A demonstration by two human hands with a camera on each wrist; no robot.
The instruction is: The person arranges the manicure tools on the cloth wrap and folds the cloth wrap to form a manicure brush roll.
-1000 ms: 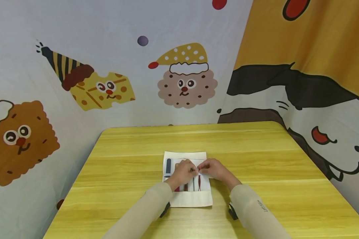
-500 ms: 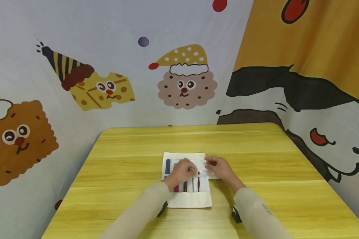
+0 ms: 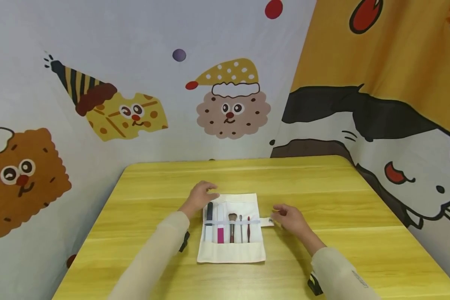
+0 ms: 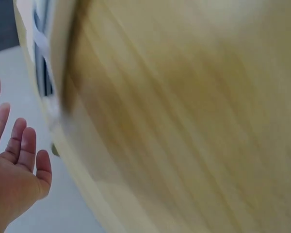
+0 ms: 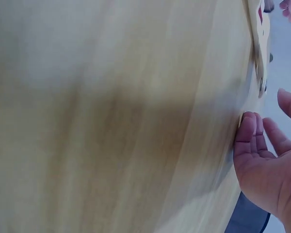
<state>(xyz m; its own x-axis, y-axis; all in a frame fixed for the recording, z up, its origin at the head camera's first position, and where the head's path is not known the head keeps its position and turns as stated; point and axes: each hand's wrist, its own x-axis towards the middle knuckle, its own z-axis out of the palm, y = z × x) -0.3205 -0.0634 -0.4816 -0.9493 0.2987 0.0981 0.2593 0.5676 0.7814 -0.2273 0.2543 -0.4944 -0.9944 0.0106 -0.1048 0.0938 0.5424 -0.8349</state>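
Observation:
A cream cloth tool roll (image 3: 231, 253) lies unfolded on the table in the head view. Under its pale elastic band sit a dark flat bar (image 3: 209, 211), a white-and-pink bar (image 3: 220, 234), a makeup brush (image 3: 232, 217), a thin metal tool (image 3: 241, 229) and a slim red tool (image 3: 248, 227). My left hand (image 3: 200, 196) hovers by the roll's far left corner, fingers relaxed and holding nothing. Just right of the roll's snap tab (image 3: 267, 221) is my right hand (image 3: 290, 217), its fingers loosely bent, with a gap to the tab in the right wrist view.
The roll rests on a yellow wood-grain table (image 3: 153, 187). Behind the table's far edge hangs a cloth backdrop (image 3: 146, 41) printed with cartoon figures. Each wrist carries a black strap-like device, partly hidden by the sleeves.
Both hands were close together over the roll's band. They have parted: the left went left and away, the right went right past the tab. The tools in the roll now show fully.

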